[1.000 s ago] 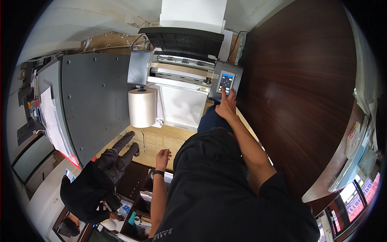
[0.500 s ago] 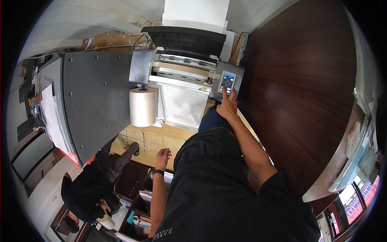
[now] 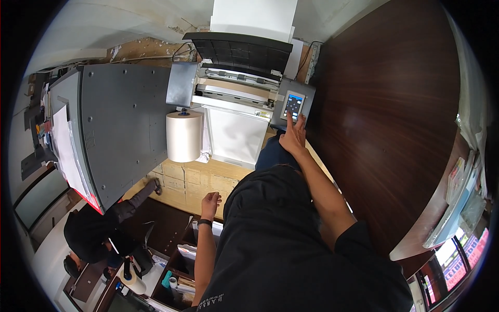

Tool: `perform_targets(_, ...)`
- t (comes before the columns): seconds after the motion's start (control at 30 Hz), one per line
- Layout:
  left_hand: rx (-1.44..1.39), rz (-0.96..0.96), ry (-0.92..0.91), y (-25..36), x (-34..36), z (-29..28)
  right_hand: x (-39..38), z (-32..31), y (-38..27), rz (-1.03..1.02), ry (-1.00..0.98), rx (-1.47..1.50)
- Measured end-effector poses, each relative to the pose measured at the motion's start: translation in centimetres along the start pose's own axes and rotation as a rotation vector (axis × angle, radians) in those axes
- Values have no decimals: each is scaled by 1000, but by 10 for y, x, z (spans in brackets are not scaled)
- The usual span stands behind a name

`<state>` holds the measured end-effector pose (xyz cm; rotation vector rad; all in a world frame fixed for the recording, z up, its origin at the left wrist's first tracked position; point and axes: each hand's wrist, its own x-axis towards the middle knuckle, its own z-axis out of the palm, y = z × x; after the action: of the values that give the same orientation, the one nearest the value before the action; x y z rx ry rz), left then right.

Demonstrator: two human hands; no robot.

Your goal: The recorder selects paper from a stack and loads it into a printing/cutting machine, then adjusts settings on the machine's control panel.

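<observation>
My right hand [image 3: 294, 137] reaches up to the control panel of a wide-format printer or cutter [image 3: 236, 96], holding nothing. Its index finger is stretched out against the lower part of the small touchscreen [image 3: 294, 104], and another finger extends beside it, apart. The machine's black lid [image 3: 239, 52] is raised, baring the rollers inside. A white sheet [image 3: 236, 136] slopes down below the machine's front. Down at my left side hangs my left hand [image 3: 210, 204], with a black band on the wrist. Its fingers are curled in, and nothing shows in them.
A large pale roll [image 3: 183, 138] hangs left of the machine, next to a tall grey cabinet [image 3: 125, 119]. A dark wooden panel [image 3: 390, 114] rises close on my right. Another person [image 3: 96, 231] is at the lower left, near a cluttered desk with compartments [image 3: 179, 265].
The other person has moved further left, and their foot has shifted left too. My right finger stays at the touchscreen; my left hand has barely moved.
</observation>
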<state>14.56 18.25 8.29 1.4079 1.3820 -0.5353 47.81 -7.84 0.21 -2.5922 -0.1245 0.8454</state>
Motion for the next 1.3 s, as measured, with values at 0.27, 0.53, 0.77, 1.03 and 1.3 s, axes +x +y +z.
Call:
perform_targets(0.27, -9, -18, -3, 0, 0, 1, 0, -8, 6, -9, 94, 141)
perform_targets(0.53, -35, -12, 8, -8, -4, 6, -1, -17, 5, 19, 130, 278)
perform_targets(0.77, -33, -47, -18, -15, -4, 7, -2, -18, 8, 34, 185, 294)
perform_targets(1.03, -46, -22, 3, -8, -2, 5, 1, -9, 17, 33, 250, 328)
perform_targets(1.3, -62, 34, -12, -9, 7, 9, -4, -9, 21, -25, 207, 267)
